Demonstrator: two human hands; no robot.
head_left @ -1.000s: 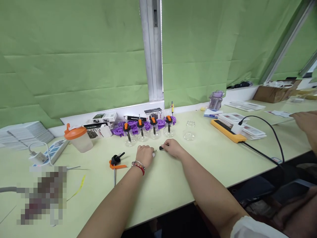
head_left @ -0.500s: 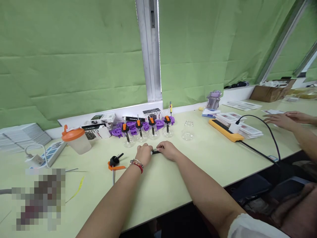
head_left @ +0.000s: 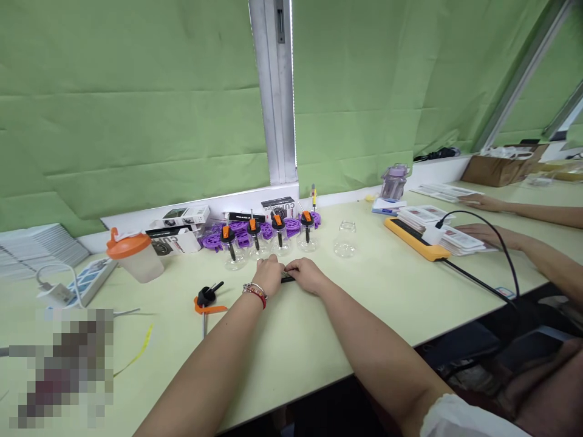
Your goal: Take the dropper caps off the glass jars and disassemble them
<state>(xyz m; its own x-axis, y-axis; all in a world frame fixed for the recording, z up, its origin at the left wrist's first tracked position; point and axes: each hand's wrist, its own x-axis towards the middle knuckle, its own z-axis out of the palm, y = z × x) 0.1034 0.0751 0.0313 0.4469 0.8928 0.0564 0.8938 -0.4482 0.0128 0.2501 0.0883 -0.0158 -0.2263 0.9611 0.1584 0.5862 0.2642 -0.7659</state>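
Observation:
My left hand point(head_left: 269, 277), with bracelets at its wrist, and my right hand point(head_left: 308, 277) meet low over the table, fingers closed. Between them shows the edge of a small black flat piece point(head_left: 288, 279) with pale markings; the fingers cover most of it. A black lid point(head_left: 206, 297) with an orange band and a straw lies left of my left hand. Just behind my hands stand several small glass bottles point(head_left: 281, 243) with black and orange tops. Farther right is a topless clear glass bottle point(head_left: 346, 243).
Purple plastic parts point(head_left: 212, 241) and printed boxes point(head_left: 175, 241) line the wall. An orange-lidded shaker point(head_left: 136, 258) and a white power strip point(head_left: 93, 282) stand left. At right are a yellow power strip point(head_left: 415, 241), paper stacks point(head_left: 421, 215) and a co-worker's hands point(head_left: 483, 233).
My left hand has shifted slightly right, closer to my right hand, covering more of the black piece. The co-worker's hands have moved apart, one onto the papers.

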